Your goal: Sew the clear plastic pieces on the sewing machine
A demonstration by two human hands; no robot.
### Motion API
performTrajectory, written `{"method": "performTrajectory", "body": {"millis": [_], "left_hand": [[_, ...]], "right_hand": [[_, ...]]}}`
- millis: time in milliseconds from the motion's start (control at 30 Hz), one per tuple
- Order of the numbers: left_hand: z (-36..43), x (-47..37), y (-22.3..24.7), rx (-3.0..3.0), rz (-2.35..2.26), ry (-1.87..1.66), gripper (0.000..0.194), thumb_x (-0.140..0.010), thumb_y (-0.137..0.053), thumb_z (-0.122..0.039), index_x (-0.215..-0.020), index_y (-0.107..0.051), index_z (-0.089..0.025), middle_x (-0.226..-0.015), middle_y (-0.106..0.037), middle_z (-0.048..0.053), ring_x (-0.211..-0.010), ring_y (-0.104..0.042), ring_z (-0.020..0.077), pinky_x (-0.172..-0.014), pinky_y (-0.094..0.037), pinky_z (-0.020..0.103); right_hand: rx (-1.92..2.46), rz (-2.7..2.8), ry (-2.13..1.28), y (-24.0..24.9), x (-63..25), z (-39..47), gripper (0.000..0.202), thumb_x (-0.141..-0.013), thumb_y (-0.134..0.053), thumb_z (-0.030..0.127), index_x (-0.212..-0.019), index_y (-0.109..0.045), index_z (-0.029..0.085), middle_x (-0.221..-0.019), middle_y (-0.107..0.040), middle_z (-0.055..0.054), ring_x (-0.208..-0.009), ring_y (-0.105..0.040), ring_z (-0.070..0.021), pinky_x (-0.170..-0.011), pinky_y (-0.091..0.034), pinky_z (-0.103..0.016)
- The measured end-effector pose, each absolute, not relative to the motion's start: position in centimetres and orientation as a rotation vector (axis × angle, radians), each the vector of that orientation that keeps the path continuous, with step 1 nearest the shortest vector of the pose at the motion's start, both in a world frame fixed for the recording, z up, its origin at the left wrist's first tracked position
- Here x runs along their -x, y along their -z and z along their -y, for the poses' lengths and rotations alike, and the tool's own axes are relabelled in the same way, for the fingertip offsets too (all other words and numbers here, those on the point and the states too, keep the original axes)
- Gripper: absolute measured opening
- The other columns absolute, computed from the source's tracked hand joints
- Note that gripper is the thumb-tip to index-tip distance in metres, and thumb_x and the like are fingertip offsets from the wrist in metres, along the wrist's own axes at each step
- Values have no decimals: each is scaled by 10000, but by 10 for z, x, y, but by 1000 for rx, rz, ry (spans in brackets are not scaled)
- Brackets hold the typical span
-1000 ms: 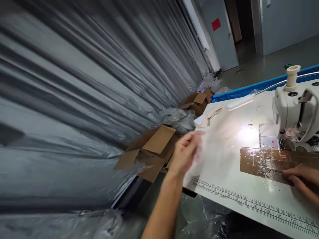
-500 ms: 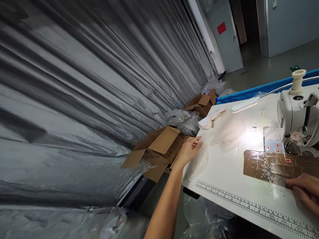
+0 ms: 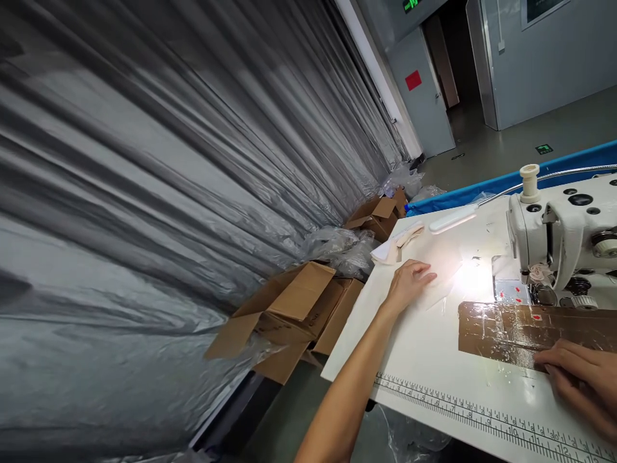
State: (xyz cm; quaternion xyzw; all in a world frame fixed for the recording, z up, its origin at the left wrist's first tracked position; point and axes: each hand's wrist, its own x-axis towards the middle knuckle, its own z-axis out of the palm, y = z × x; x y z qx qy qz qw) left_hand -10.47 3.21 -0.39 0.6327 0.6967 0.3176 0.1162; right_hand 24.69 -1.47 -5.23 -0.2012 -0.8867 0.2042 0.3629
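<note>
My left hand [image 3: 409,283] is over the left part of the white sewing table [image 3: 351,341], its thumb and fingers apart and nothing visible between them. Just beyond its fingertips lies thin, pale, sheer fabric [image 3: 441,260], its outline washed out by the bright lamp spot. My right hand [image 3: 581,376] rests at the near edge of the brown taped board [image 3: 496,331], fingers curled and pressed together; anything pinched in them is hidden. Behind the board stands the white sewing machine [image 3: 525,228], with a small pale cloth flower [image 3: 538,274] near its needle area.
A folded cream fabric piece [image 3: 398,244] lies at the table's far left edge, near a white lamp [image 3: 453,220] on a bendable metal neck. A printed ruler [image 3: 463,415] runs along the front edge. Left of the table are open cardboard boxes [image 3: 299,292] and plastic bags [image 3: 344,247].
My left hand has moved right from the table's left edge to the pale fabric. Sheer cloth beside it at that edge no longer shows there. My right hand stays by the board; the view has shifted.
</note>
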Motion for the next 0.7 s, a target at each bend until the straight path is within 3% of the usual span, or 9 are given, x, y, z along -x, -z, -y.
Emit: {"method": "performTrajectory", "body": {"millis": [100, 300, 533, 633, 700], "left_hand": [[-33, 101, 3, -1877, -2040, -956, 92, -798, -698, -248, -798, -755, -176, -907, -706, 67, -855, -672, 189, -807, -533, 306], [-15, 78, -10, -1984, -1962, -1036, 142, -856, -640, -276, -855, -757, -196, -1052, -685, 88, -971, -656, 213, -774, -550, 311], [29, -9, -7, -2319, -1197, -643, 161, -918, -605, -271, -899, -751, -204, -1068, -727, 79, -1011, -682, 201, -916, -555, 360], [30, -30, -7, -2343, -912, -431, 170, -878, -680, -292, -1016, -738, -211, -1174, -696, 99, -1086, -663, 212, -982, -531, 343], [20, -29, -5, -2321, -887, -480, 193, -876, -683, -291, -1050, -729, -221, -1178, -693, 99, -1121, -647, 218, -997, -523, 349]], "right_hand": [[523, 2275, -503, 48, -246, 16, 306, -928, -443, 162, -1170, -614, 239, -861, -731, -49, -717, -725, -189, -556, -584, -253], [582, 2252, -533, 43, -244, 24, 260, -934, -422, 153, -1052, -642, 226, -841, -713, -57, -638, -687, -168, -534, -541, -250], [557, 2197, -547, 36, -245, 22, 353, -927, -449, 137, -1220, -609, 252, -811, -708, -41, -634, -678, -158, -537, -533, -242], [532, 2127, -502, 29, -245, 18, 306, -919, -481, 129, -1164, -618, 252, -759, -698, -20, -555, -647, -127, -469, -498, -212], [536, 2111, -487, 23, -244, 16, 250, -922, -496, 138, -1107, -631, 238, -751, -702, -17, -542, -640, -117, -446, -479, -203]]}}
